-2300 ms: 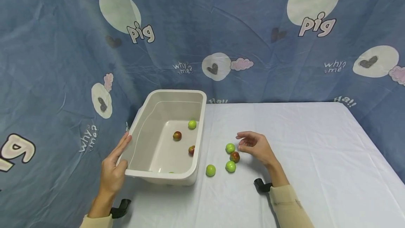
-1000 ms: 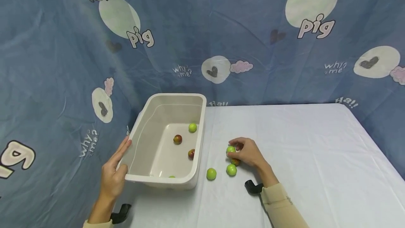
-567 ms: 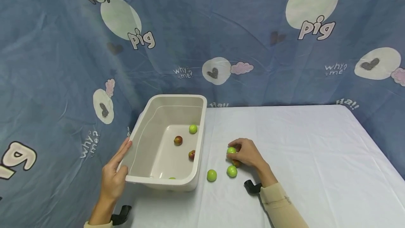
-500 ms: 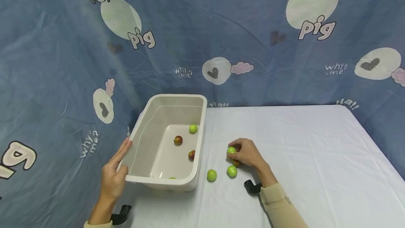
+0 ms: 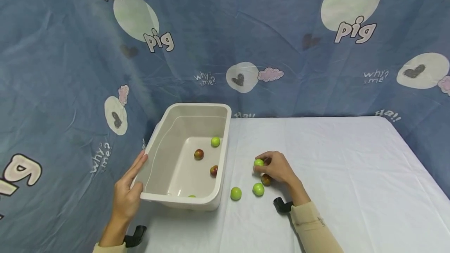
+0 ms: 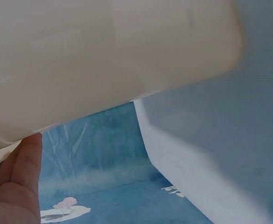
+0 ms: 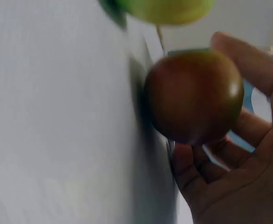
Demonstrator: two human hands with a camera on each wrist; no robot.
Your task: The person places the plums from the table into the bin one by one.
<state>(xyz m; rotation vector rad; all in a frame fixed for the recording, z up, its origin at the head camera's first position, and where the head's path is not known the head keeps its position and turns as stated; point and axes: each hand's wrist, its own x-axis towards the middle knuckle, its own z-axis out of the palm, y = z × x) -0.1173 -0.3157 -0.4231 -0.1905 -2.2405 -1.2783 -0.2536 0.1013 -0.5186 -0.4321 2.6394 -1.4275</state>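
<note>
My left hand (image 5: 125, 196) grips the left rim of a beige plastic bin (image 5: 165, 143), thumb on the rim edge; the bin is tilted. In the left wrist view its underside and wall fill the top, with fingers (image 6: 28, 163) against it. My right hand (image 5: 277, 167) pinches a small round green fruit (image 5: 258, 162) between thumb and fingers. Just under that hand lies a reddish-brown fruit (image 5: 266, 179), large in front of the palm in the right wrist view. Another green fruit (image 5: 258, 189) sits on the near side, and one more green fruit (image 5: 236, 193) stands apart, closer to the bin.
Inside the bin lie a green fruit (image 5: 215, 141), a brown fruit (image 5: 199, 154), a reddish fruit (image 5: 213, 171) partly behind the right wall, and a sliver of green at the near wall. A white cloth covers the table (image 5: 334, 159); a blue printed curtain (image 5: 197, 42) hangs behind and left.
My right hand has come left onto the far green fruit and taken it between thumb and fingers. The brown fruit beside it has shifted slightly right. My left hand keeps its grip on the bin.
</note>
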